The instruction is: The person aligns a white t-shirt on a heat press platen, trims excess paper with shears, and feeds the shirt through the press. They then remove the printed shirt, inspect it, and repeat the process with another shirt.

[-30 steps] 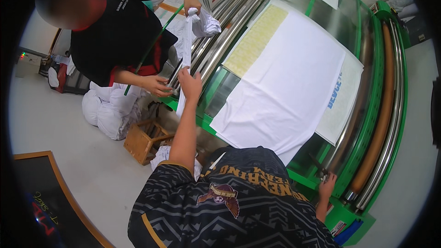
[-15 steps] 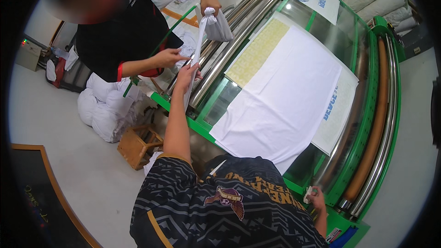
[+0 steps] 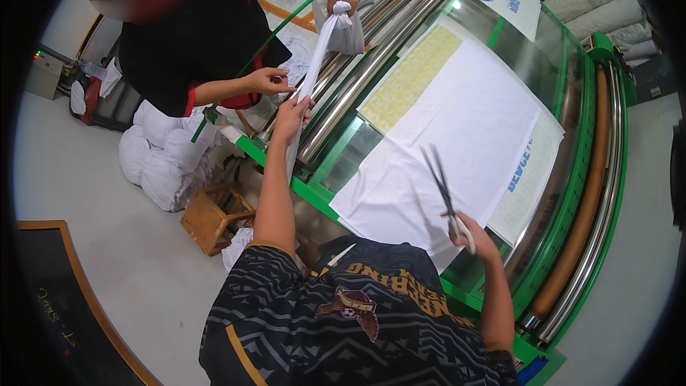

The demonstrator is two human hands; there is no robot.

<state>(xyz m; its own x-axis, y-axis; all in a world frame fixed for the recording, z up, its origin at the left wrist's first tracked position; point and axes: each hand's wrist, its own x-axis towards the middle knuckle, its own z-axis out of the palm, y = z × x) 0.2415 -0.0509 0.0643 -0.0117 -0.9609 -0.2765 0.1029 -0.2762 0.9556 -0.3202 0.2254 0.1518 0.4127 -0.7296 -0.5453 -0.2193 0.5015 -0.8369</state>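
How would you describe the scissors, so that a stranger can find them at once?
Start at the big green machine, then look at the plain white cloth spread on its top. Over the near part of this cloth, the person's right hand holds the scissors. Long dark blades and pale handles set them apart from the flat cloth below.

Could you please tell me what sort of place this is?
Probably a fabric printing workshop: a green roller machine bears white fabric and a printed sheet; white cloth bundles lie nearby.
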